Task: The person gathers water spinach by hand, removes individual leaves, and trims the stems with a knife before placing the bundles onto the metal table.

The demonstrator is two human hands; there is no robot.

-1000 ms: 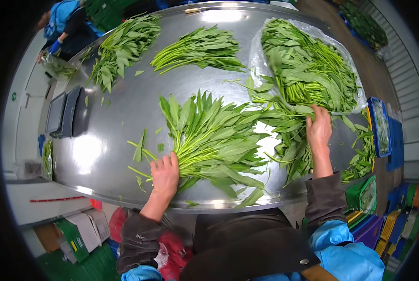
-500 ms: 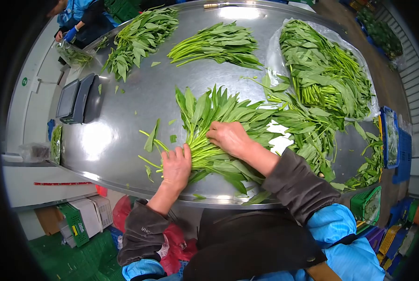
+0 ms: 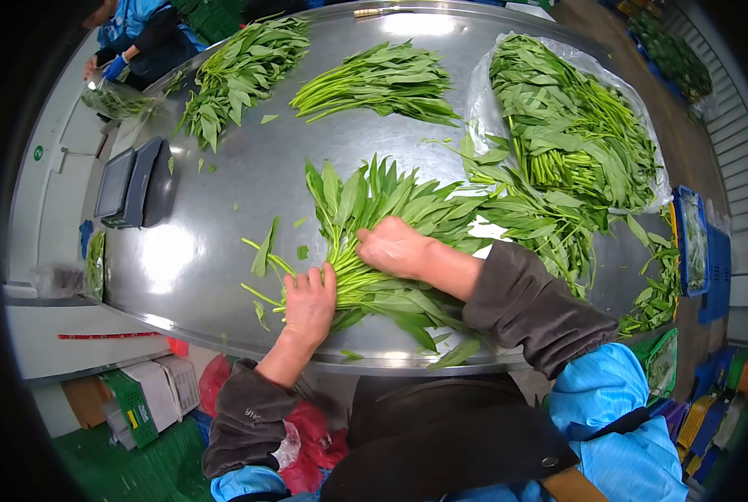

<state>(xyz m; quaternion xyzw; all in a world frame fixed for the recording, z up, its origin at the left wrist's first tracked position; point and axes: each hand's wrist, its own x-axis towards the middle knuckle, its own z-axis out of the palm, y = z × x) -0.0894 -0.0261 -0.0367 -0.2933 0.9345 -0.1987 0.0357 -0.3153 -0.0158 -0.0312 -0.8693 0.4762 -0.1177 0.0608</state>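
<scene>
Leafy bunch (image 3: 407, 201): my left hand (image 3: 309, 305), half-curled, covers stems (image 3: 350, 272), hold unclear; my right hand (image 3: 397, 248) pinches others. Uneven pressure could splay them.

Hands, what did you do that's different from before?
The right hand left the leaves by the big bag and moved across to the left. Now its curled fingers are on the middle bunch, close to the left hand. The left hand stayed on that bunch's stems. The big bag and the back bunch stayed on the table.
</scene>
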